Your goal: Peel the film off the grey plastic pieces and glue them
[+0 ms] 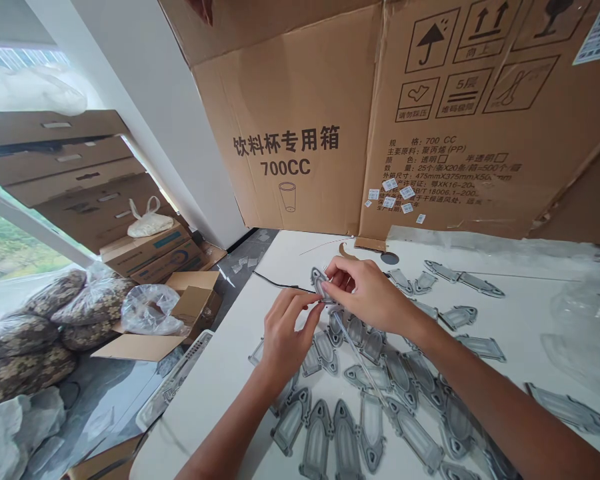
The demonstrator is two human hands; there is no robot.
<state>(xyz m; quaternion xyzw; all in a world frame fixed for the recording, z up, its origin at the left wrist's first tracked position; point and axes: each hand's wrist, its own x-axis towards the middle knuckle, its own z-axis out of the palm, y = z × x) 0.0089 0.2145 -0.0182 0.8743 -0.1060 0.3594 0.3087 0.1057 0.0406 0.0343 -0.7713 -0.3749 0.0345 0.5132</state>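
A small grey plastic piece with a pointed, looped end is held upright between both hands above the white table. My right hand pinches its right side with thumb and fingers. At its lower end, my left hand is closed with thumb and fingertips together; a thin part shows there. Many similar grey pieces with clear centres lie spread below and to the right of my hands. A thin pale rod or tube runs from below my hands down across these pieces.
Large cardboard panels stand behind the table. Clear plastic wrap lies at the right. A black cable reaches the hands from the left. On the floor at left are an open carton, a white basket and bagged bundles.
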